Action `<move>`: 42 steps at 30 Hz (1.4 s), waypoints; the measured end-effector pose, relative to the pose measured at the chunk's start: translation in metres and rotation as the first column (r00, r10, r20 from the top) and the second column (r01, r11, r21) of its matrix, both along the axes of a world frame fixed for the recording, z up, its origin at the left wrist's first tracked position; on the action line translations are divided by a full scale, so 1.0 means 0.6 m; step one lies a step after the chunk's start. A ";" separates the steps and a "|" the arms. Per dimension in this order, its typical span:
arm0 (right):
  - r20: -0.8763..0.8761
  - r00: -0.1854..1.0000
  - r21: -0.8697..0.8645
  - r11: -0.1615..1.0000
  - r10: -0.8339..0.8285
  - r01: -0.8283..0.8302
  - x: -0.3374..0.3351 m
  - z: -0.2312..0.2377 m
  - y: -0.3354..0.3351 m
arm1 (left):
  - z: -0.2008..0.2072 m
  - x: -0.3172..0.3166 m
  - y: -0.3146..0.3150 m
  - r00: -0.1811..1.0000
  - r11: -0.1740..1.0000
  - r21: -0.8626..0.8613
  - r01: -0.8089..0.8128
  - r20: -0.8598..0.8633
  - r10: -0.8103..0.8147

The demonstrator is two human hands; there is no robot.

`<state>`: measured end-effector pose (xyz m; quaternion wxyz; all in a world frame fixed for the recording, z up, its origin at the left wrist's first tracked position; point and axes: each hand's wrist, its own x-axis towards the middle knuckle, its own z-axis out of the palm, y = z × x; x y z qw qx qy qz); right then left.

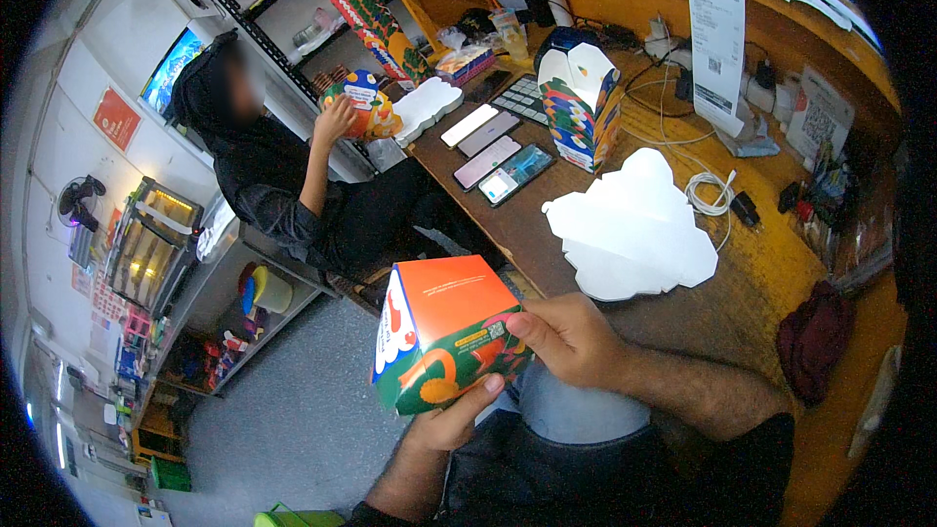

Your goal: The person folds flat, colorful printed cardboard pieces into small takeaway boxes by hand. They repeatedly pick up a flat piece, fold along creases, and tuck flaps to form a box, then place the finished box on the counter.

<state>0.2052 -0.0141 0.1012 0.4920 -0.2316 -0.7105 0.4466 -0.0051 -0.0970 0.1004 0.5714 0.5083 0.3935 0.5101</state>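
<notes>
A folded cardboard food box (457,295), orange on its upturned face with green patterned sides, is held in front of my lap. My left hand (447,422) grips its lower edge, thumb laid along the patterned side. From the right, my right hand (571,340) pinches the corner of the same box; its fingers behind the cardboard are hidden. Beyond my right hand, a white unfolded box blank (634,229) lies flat on the wooden table. Farther back stands a tall patterned box (579,112) with white flaps raised.
Several phones (503,173) lie beside a keyboard (522,96) on the table (444,151). A white cable (711,193) is coiled at the right. Across at the left, a seated co-worker (283,171) handles another patterned box (366,105), near a stack of patterned blanks (383,31).
</notes>
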 end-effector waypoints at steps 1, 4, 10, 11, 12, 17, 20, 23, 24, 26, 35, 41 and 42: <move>-0.012 1.000 -0.008 1.000 0.001 -0.001 0.001 0.002 0.000 | 0.002 0.000 0.001 1.000 0.999 -0.033 0.013 0.014 -0.013; 0.008 0.999 -0.042 0.998 0.035 -0.035 0.001 -0.007 0.003 | 0.008 0.001 0.002 0.999 0.998 -0.054 0.035 0.002 -0.035; 0.256 0.964 -0.142 0.983 -0.073 0.113 0.000 0.002 0.007 | 0.014 -0.018 0.024 0.964 0.995 0.101 -0.004 -0.265 0.030; 0.178 0.971 -0.083 0.981 -0.159 0.176 -0.004 -0.003 0.010 | 0.013 -0.022 0.030 0.955 0.988 0.150 -0.026 -0.288 0.069; 0.094 0.966 -0.028 0.970 -0.239 0.243 -0.012 -0.015 0.012 | 0.011 -0.031 0.034 0.961 0.993 0.109 -0.050 -0.266 0.078; -0.034 0.949 0.352 0.885 -0.315 0.306 -0.009 -0.003 0.017 | 0.034 -0.045 0.026 0.936 0.981 0.180 0.080 -0.352 -0.012; 0.032 0.977 0.438 0.882 -0.211 0.176 -0.009 0.001 0.016 | 0.044 -0.048 0.032 0.924 0.957 0.215 0.193 -0.368 -0.103; 0.056 0.977 0.468 0.870 -0.205 0.156 -0.010 -0.004 0.020 | 0.042 -0.042 0.029 0.976 0.970 0.201 0.137 -0.196 -0.097; 0.056 0.978 0.463 0.873 -0.201 0.153 -0.009 -0.004 0.019 | 0.041 -0.034 0.024 0.990 0.979 0.185 0.083 -0.125 -0.061; 0.067 0.973 0.461 0.872 -0.219 0.165 -0.008 -0.005 0.017 | 0.036 -0.023 0.022 0.993 0.984 0.179 0.007 -0.119 0.014; 0.165 0.948 0.594 0.794 -0.273 0.125 -0.007 0.008 0.004 | 0.077 -0.061 0.048 0.669 0.934 0.110 0.339 -0.727 -0.157; 0.167 0.981 0.507 0.862 -0.101 0.003 -0.014 -0.009 0.011 | 0.090 -0.060 0.054 0.534 0.902 0.168 0.398 -0.842 -0.079; 0.129 0.990 0.496 0.868 -0.063 -0.010 -0.017 -0.013 0.015 | 0.096 -0.057 0.055 0.509 0.890 0.173 0.422 -0.857 -0.075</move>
